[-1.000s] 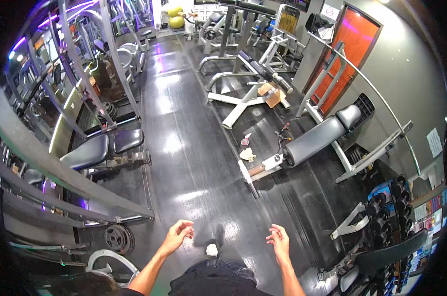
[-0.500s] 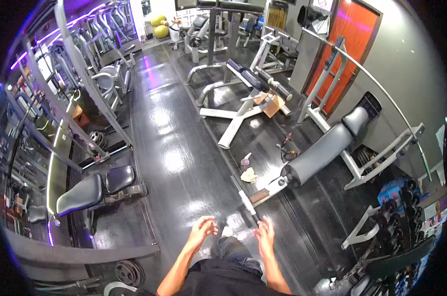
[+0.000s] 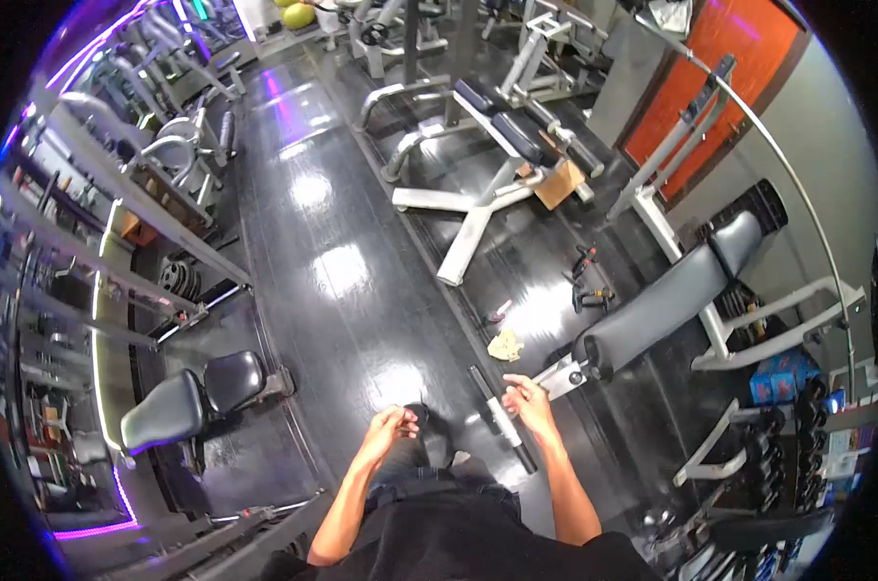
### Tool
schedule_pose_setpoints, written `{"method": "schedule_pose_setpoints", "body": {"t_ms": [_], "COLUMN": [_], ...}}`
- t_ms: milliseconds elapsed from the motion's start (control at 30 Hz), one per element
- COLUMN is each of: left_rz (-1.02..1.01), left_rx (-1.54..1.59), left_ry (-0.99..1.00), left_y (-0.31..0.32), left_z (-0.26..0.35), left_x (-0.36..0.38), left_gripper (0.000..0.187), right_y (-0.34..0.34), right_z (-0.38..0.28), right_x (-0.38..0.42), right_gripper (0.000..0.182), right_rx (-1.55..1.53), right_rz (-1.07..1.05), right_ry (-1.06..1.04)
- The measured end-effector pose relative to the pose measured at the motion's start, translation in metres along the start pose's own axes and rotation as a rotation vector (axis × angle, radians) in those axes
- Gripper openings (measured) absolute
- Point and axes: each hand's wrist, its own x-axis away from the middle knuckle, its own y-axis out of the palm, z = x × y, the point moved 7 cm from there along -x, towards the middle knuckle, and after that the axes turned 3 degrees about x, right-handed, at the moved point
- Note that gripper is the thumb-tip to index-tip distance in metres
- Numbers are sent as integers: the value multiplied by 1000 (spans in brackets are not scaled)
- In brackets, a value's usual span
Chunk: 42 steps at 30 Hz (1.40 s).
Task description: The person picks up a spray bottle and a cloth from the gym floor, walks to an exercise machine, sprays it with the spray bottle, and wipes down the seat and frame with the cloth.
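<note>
My left hand (image 3: 393, 426) is in front of my body at the lower middle, loosely curled with its fingers partly apart and nothing in it. To its right, my right hand (image 3: 529, 405) hangs with fingers spread and holds nothing. In this view it overlaps the foot end of a grey padded bench (image 3: 657, 310), close to the bench's crossbar (image 3: 502, 418). On the floor beyond lie a crumpled yellow cloth (image 3: 505, 345) and a small pinkish object (image 3: 500, 312). My shoe and dark trousers show between the hands.
A black-padded bench (image 3: 163, 414) stands on the left, beside metal frames. Ahead is a white-framed machine (image 3: 478, 218) with a cardboard box (image 3: 559, 184). Black-and-red handles (image 3: 594, 298) lie near the grey bench. Above it runs a long barbell (image 3: 787, 155). Dumbbells (image 3: 766, 455) fill a rack at right.
The view has shifted forward and tilted down, bringing the bench's crossbar nearer. My right hand has risen beside it with its fingers spread; my left has stayed low and loosely curled.
</note>
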Motion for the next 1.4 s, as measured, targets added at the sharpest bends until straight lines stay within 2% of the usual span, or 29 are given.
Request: {"method": "schedule_pose_setpoints", "body": {"t_ms": [67, 133, 200, 333, 467, 533, 600, 733, 767, 833, 867, 900, 933, 967, 1000, 1033, 1067, 1100, 1133, 1167, 1200, 1233, 1267, 1300, 1333, 1367, 1400], "left_rz": [-102, -141, -237, -327, -441, -415, -418, -453, -530, -645, -673, -697, -767, -814, -942, -1086, -1274, -1396, -1508, -1454, -1347, -1345, -1330, -1303, -1322, -1272, -1214], "left_rx": [-46, -130, -234, -464, -514, -692, -714, -733, -783, -858, -915, -972, -1137, -1235, -1307, -1534, -1763, -1968, -2069, -2086, -1889, -1791, -1690, -1784, -1780, -1759, -1733], "left_ry": [-53, -121, -176, -251, -269, -325, -366, -611, -624, -654, -634, -620, -429, -136, -25, -119, -131, 133, -105, -137, 20, -108, 163, 486, 456, 575, 703], "left_y": [2, -1, 4, 18, 35, 41, 39, 38, 46, 55, 52, 46, 34, 29, 38, 35, 47, 46, 53, 55, 62, 51, 62, 87, 83, 88, 93], "left_z": [23, 42, 56, 81, 76, 69, 48, -41, -64, -120, -153, -188, -232, -260, -275, -300, -310, -333, -349, -365, -376, -411, -405, -385, -401, -410, -414], "left_x": [-38, -71, -110, -186, -249, -281, -309, -360, -378, -422, -449, -473, -503, -525, -535, -547, -555, -567, -583, -599, -616, -639, -642, -635, -639, -649, -654], "left_gripper": [23, 23, 25, 28, 28, 25, 26, 28, 28, 28, 28, 28, 25, 22, 26, 32, 34, 36, 43, 46, 50, 54, 53, 55, 55, 50, 44], "right_y": [6, 13, 16, 15, 2, -11, -22, -46, -51, -65, -71, -82, -88, -89, -94, -103, -108, -113, -115, -118, -121, -125, -126, -125, -123, -124, -125], "right_z": [6, 15, 31, 50, 79, 96, 130, 228, 252, 291, 312, 331, 348, 375, 394, 400, 407, 416, 424, 426, 423, 423, 428, 441, 449, 445, 442], "right_x": [-25, -37, -51, -70, -79, -96, -118, -173, -193, -237, -260, -283, -305, -327, -354, -379, -401, -424, -445, -460, -473, -487, -498, -511, -517, -518, -514], "right_gripper": [30, 32, 31, 29, 28, 28, 28, 28, 28, 29, 30, 33, 36, 41, 46, 53, 59, 65, 71, 74, 78, 77, 77, 72, 67, 57, 57], "right_rx": [-56, -31, -27, -23, -77, -110, -240, -246, -269, -230, -184, -6, 167, 38, -81, 10, 98, 160, 217, 194, 171, 252, 336, 265, 198, 107, 106], "right_rz": [46, 157, 228, 328, 444, 474, 553, 604, 599, 613, 621, 710, 795, 773, 744, 788, 834, 848, 861, 867, 874, 900, 921, 872, 826, 771, 775], "right_ry": [-10, 132, 179, 194, 256, 281, 302, 459, 389, 405, 408, 274, 142, 296, 437, 359, 285, 232, 182, 195, 211, 209, 209, 187, 162, 222, 233]}}
